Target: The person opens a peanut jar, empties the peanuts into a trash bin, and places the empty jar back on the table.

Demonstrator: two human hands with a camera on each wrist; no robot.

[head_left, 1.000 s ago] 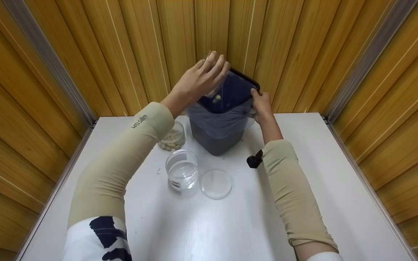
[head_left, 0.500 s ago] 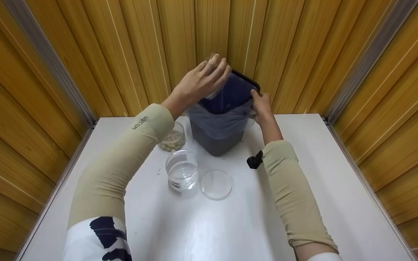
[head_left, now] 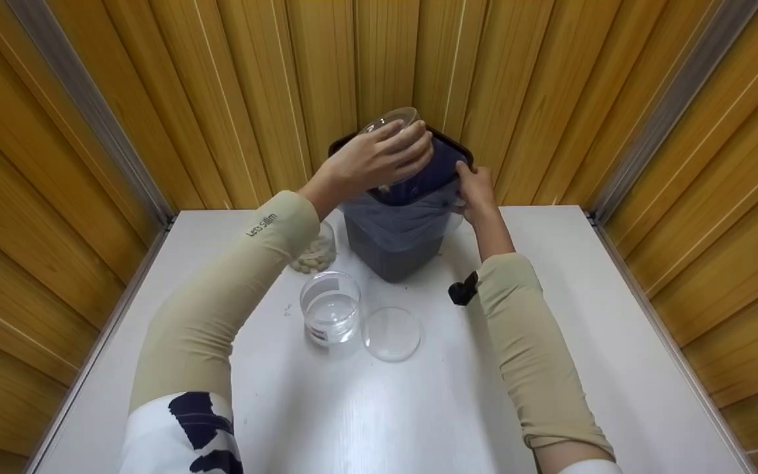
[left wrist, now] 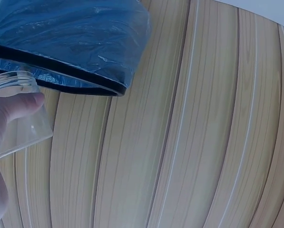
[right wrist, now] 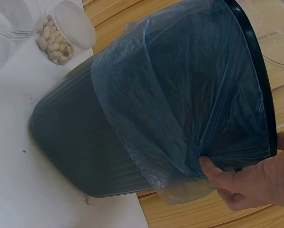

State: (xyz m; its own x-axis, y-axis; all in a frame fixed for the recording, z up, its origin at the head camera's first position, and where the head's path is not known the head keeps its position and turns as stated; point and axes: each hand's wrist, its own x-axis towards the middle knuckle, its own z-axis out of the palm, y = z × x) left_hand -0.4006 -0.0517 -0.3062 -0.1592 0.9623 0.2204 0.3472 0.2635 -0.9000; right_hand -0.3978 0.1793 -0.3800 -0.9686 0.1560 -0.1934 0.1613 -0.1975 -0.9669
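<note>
My left hand (head_left: 382,157) grips a clear plastic jar (left wrist: 30,128) over the mouth of a dark waste bin (head_left: 389,253). The jar's base (head_left: 405,117) shows above my fingers in the head view, and its threaded mouth lies near the bin's black rim in the left wrist view. A translucent blue bag (right wrist: 165,95) lines the bin and folds over its rim. At the bin's right side, my right hand (head_left: 478,191) pinches the rim and bag, thumb outside in the right wrist view. A small pale piece (head_left: 384,189) shows by the bin's opening, below my left hand.
On the white table (head_left: 379,421), a clear jar of pale shelled-looking nuts (head_left: 313,260) stands left of the bin. Before it are another clear jar (head_left: 330,313) and a round transparent lid (head_left: 392,334). Wood-patterned panels (head_left: 510,85) enclose the back and sides.
My left hand has rolled and shifted slightly right, bringing the jar's base into view. A greenish round piece under the jar a second ago is out of sight. My right hand stays at the rim.
</note>
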